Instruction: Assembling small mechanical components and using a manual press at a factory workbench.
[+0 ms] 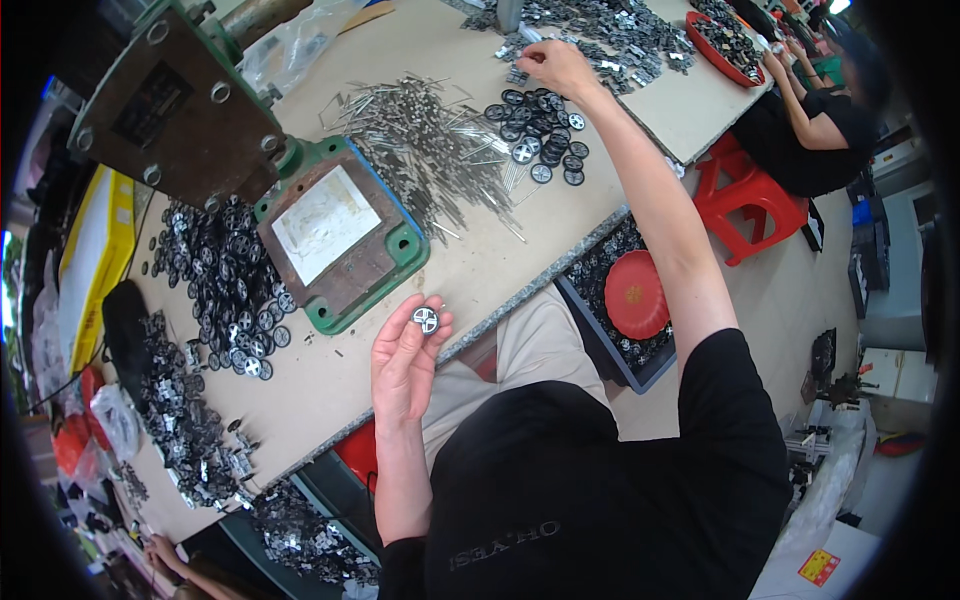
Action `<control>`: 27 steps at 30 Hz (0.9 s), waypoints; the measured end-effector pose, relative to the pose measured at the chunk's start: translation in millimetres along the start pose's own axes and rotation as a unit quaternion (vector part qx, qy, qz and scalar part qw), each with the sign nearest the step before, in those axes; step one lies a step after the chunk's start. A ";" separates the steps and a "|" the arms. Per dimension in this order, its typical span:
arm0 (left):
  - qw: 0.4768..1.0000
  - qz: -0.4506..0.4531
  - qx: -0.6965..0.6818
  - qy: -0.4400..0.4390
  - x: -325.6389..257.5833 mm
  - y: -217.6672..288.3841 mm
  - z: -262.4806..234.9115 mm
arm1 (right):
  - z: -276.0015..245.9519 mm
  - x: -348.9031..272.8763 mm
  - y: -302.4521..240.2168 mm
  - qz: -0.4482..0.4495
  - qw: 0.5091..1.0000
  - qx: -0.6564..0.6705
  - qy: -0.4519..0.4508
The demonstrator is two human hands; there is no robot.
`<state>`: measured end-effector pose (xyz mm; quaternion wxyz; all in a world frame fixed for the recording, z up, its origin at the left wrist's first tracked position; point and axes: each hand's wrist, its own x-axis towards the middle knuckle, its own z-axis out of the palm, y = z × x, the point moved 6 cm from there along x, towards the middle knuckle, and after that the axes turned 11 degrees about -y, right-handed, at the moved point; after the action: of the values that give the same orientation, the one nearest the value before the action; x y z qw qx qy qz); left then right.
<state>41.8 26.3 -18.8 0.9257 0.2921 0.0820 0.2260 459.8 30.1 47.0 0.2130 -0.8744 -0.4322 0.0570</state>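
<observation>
In front of my body, my left hand (408,355) pinches a small black toy wheel (425,319) with silver cross-shaped spokes between thumb and fingers. My right arm stretches far forward. At its end my right hand (560,70) is closed in a pinch beside the spread of small grey metal parts (635,40); whatever its fingertips hold is too small to make out. Just below that hand lies a small heap of black wheels (550,135). Thin metal rods (425,145) are piled to the left of these wheels.
A green press (345,240) stands on the table, with more black wheels (215,265) beside it and assembled parts (185,420) nearer the left edge. Right of my legs, a crate (645,378) holds parts and a red dish (637,295). A red stool (745,205) and a co-worker (820,125) are at right.
</observation>
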 end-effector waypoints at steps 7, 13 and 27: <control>1.000 0.006 0.011 0.024 -0.7 -0.1 -0.7 | 22.2 -95.5 -61.4 -0.061 0.819 0.543 -0.173; 0.997 0.016 0.068 0.023 1.1 0.3 6.6 | 72.4 -196.8 -125.9 -0.002 0.590 0.757 -0.281; 0.990 0.050 0.116 0.065 -11.6 5.9 5.9 | 70.8 -239.7 -146.2 -0.059 0.753 0.615 -0.226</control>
<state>31.0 22.2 -10.3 0.8656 0.3863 0.1527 0.2797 184.2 -55.7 24.5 0.6041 -0.4892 -0.3896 0.4940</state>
